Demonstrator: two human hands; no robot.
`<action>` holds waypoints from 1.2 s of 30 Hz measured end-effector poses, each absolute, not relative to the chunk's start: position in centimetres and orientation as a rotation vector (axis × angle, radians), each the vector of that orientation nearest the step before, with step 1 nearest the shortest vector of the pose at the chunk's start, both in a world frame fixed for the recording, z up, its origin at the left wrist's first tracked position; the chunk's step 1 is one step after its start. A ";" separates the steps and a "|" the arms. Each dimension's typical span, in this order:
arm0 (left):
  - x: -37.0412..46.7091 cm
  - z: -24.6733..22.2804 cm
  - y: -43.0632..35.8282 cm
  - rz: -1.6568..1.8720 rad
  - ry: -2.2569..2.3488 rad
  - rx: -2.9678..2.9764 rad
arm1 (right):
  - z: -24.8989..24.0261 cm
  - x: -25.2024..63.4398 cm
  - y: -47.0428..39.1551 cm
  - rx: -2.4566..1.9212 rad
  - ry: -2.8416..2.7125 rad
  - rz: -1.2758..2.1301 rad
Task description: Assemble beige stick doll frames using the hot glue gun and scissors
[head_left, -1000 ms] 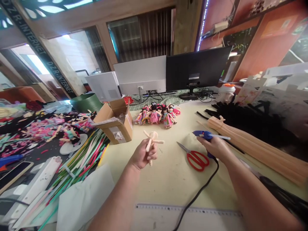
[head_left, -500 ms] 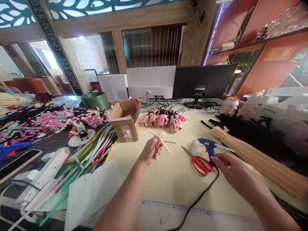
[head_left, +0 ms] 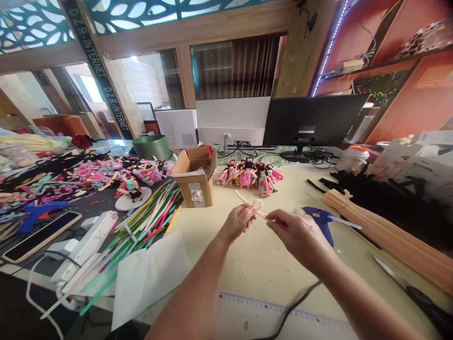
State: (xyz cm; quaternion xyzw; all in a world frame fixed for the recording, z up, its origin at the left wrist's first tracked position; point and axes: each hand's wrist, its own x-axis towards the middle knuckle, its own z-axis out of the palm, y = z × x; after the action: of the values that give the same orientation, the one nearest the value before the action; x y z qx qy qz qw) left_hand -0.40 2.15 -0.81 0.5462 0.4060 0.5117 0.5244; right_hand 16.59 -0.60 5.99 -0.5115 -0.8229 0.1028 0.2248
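Note:
Over the middle of the table, my left hand (head_left: 240, 223) pinches a cream pipe-cleaner figure (head_left: 257, 205) with a loop at its top and arms sticking out. The fingertips of my right hand (head_left: 292, 231) are closed on the figure's right-hand strand. Behind my right hand lies a blue glue gun (head_left: 321, 219). Scissors (head_left: 392, 273) lie at the right, their handles dark and blurred near the frame edge. Several small dolls in colourful dresses (head_left: 247, 175) stand grouped beyond my hands.
An open cardboard box (head_left: 194, 184) stands left of the dolls. Bundled pipe cleaners (head_left: 141, 236), white paper (head_left: 148, 274) and a phone (head_left: 42, 236) lie left. Peach pipe cleaners (head_left: 389, 231) are at right, a ruler (head_left: 283, 311) and black cable (head_left: 297, 302) in front.
My right hand has moved left from beside the glue gun and taken hold of the figure's strand. The scissors have shifted from the table's middle to the right. The view has turned slightly left.

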 end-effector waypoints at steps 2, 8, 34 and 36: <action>-0.4 -0.7 2.1 1.194 0.963 1.295 | 6.0 17.1 -0.2 -1.376 -2.259 0.286; -0.2 -0.5 1.9 1.151 0.882 1.196 | 6.4 18.3 1.2 -1.329 -2.265 0.266; -0.2 -0.1 1.3 1.002 0.648 1.025 | 4.0 20.0 3.7 -1.338 -2.015 0.890; -0.1 0.0 1.3 1.018 0.637 1.025 | 3.6 19.9 3.6 -1.381 -1.995 0.875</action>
State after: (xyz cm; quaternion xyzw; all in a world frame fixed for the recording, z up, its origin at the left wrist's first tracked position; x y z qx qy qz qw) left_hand -0.14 1.31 -0.02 0.4607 0.2865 0.4578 0.7044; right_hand 19.93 3.60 3.62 -0.5145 -0.7431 0.3258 0.2773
